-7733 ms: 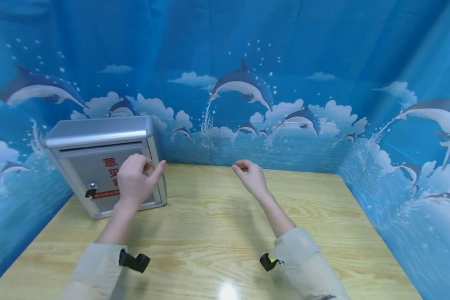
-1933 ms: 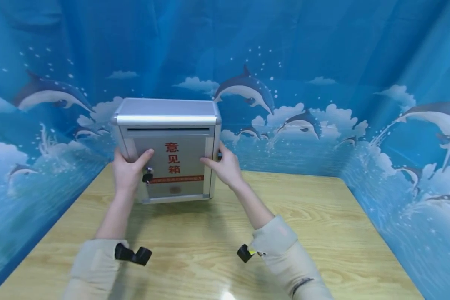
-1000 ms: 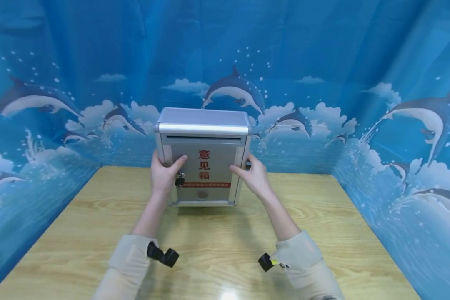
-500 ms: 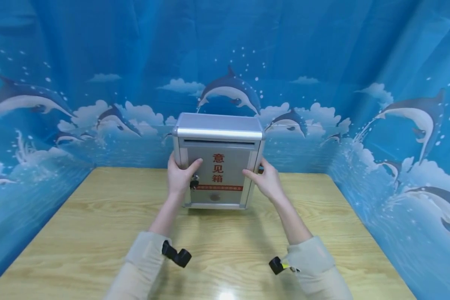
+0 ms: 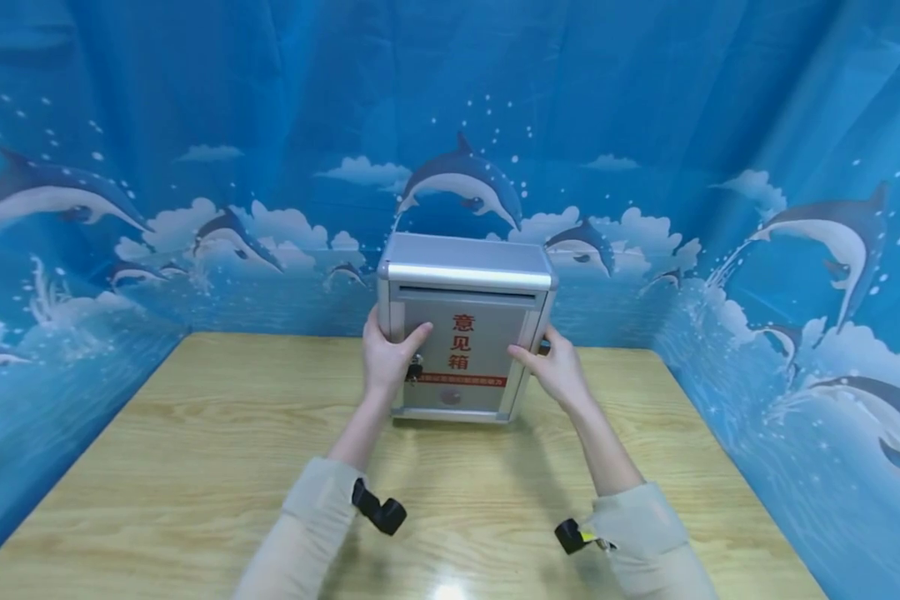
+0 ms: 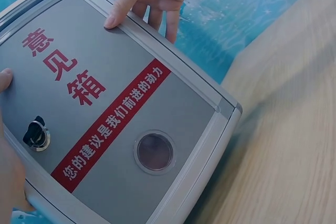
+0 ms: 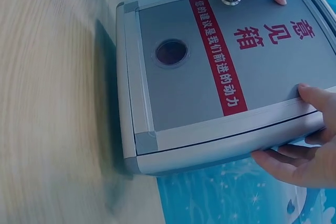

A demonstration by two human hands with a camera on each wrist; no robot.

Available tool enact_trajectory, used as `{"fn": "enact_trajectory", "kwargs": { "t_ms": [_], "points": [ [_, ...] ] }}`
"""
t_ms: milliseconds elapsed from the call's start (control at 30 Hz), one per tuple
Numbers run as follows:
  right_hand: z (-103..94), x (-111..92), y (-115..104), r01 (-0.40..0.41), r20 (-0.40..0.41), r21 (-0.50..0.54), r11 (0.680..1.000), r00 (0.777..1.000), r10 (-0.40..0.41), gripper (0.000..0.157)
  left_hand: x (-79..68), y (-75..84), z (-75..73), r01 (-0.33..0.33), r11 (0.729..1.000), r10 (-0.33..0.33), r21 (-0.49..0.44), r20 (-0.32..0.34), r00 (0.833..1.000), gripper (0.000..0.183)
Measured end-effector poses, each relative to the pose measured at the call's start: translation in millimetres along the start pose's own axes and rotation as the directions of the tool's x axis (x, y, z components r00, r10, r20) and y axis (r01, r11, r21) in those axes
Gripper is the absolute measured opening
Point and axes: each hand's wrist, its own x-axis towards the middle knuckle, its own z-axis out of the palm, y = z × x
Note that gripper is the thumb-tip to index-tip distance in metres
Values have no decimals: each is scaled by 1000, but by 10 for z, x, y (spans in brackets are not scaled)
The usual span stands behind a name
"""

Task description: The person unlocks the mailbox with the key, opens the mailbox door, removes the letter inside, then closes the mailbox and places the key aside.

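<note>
A silver metal suggestion box (image 5: 467, 321) with red Chinese characters, a slot near its top and a red strip is upright between both hands, a little right of the table's middle. My left hand (image 5: 386, 360) grips its left side, thumb on the front panel beside a lock with a black key (image 6: 35, 132). On the opposite side my right hand (image 5: 558, 367) holds the edge, thumb in front, fingers (image 7: 278, 167) behind and below the side wall. A round window (image 7: 171, 53) sits low on the front. The box's bottom stands close over the table, with shadow beneath.
The wood-grain table (image 5: 217, 467) stretches to a blue dolphin-printed curtain (image 5: 285, 125) at the back and both sides. Black cameras (image 5: 378, 507) are strapped at both wrists, below the light sleeves.
Earliest, the box stood at the table's back left, with neither hand gripping it. Since then both hands have taken its sides and carried it rightward, and it keeps shifting right up to now.
</note>
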Motion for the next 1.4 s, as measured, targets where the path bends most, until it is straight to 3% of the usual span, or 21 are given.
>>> {"fn": "enact_trajectory", "kwargs": {
  "t_ms": [500,800,1067,1400],
  "points": [
    [-120,14,199,-3,5,-2,1000,1000,3,62,-59,-80,208,67,996,-66,60,-20,998,90],
    [-134,27,279,-36,18,-27,999,999,36,65,-114,-124,244,88,995,-87,55,-23,996,89],
    [-124,42,339,-38,7,-5,999,999,38,63,-123,-174,259,93,995,-92,45,-28,995,89],
    [-122,48,325,-42,8,-7,999,999,42,68,-107,-239,267,53,998,-53,18,-6,999,87]
  ]
}}
